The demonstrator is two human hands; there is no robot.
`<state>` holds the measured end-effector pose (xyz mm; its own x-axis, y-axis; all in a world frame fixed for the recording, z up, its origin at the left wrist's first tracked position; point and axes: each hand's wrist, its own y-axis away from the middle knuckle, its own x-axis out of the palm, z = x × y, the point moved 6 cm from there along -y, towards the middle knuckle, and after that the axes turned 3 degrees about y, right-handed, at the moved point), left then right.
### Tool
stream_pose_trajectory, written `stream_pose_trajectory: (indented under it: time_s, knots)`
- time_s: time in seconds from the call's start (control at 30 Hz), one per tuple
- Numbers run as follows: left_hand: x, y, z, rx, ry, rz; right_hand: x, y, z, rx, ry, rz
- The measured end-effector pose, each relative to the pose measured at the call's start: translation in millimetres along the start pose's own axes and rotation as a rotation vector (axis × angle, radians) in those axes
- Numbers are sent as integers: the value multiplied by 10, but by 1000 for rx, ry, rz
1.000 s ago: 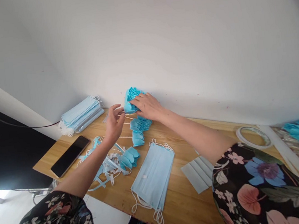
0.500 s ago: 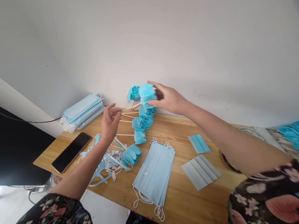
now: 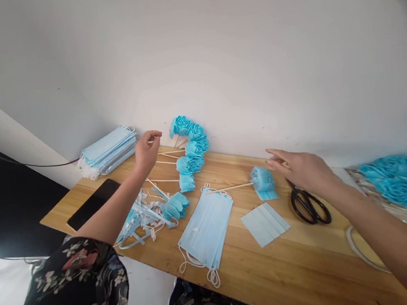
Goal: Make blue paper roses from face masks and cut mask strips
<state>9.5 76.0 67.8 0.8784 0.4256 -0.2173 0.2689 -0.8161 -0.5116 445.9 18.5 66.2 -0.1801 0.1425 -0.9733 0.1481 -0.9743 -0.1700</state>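
My left hand (image 3: 147, 153) hovers over the left ends of thin wooden sticks (image 3: 167, 162), its fingers loosely bent with nothing visible in them. Folded blue mask-fabric flowers (image 3: 190, 164) sit on these sticks in a curved row along the wall. My right hand (image 3: 302, 170) is open, fingers stretched left, above a pair of black-handled scissors (image 3: 309, 207) whose blades it partly hides. Just left of it, a hazy-looking blue flower (image 3: 262, 179) on a stick lies at a folded blue piece (image 3: 268, 195). A pale pleated square (image 3: 266, 225) lies closer to me.
Several face masks (image 3: 207, 226) lie mid-table, a taller mask stack (image 3: 108, 149) at the back left. A phone (image 3: 93, 205), cut strips (image 3: 143, 219) and a loose flower (image 3: 175, 206) are on the left. More blue flowers (image 3: 403, 180) and a roll of tape (image 3: 367, 251) are at right.
My right hand has let go of the blue flower and swung right, uncovering the scissors. A flower and stick now show by the folded blue piece. My left hand stays near the sticks.
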Motion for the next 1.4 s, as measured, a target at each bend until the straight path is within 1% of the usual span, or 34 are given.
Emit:
stream_pose_trajectory:
  time_s: [0.07,0.17,0.23,0.3,0.4,0.47,0.57,0.77,0.87,1.0,1.1,1.2,1.33,1.4]
  knots:
    - [66,-113,37,-5,-14,-9,-69,-134,288,-75,-50,13]
    - [165,-237,144,-28,-43,1,-80,-381,831,-267,-145,-9]
    - [224,-279,224,-34,-59,17,-5,-556,1146,-368,-158,-38]
    - [265,-295,294,-37,-62,26,118,-726,1385,-443,-167,-38]
    - [303,-295,351,-25,-48,39,294,-942,1587,-484,-170,-22]
    - [326,-294,351,11,-40,54,368,-1038,1663,-506,-175,-18]
    - [367,-297,327,82,-54,67,403,-1126,1744,-539,-195,-43]
    - [475,-301,271,180,-97,95,297,-1299,1875,-491,-229,-195]
    - [486,-297,245,208,-119,99,247,-1375,2015,-519,-192,-275]
    - [488,-283,213,288,-223,97,250,-1453,2230,-558,-137,-368]
    - [492,-256,203,343,-259,102,281,-1491,2317,-553,-100,-404]
    - [460,-218,223,327,-227,112,291,-1505,2269,-530,-95,-410]
    - [365,-170,317,186,-192,109,228,-1475,2052,-518,-187,-412]
    - [360,-160,381,114,-198,120,169,-1432,1930,-518,-248,-423]
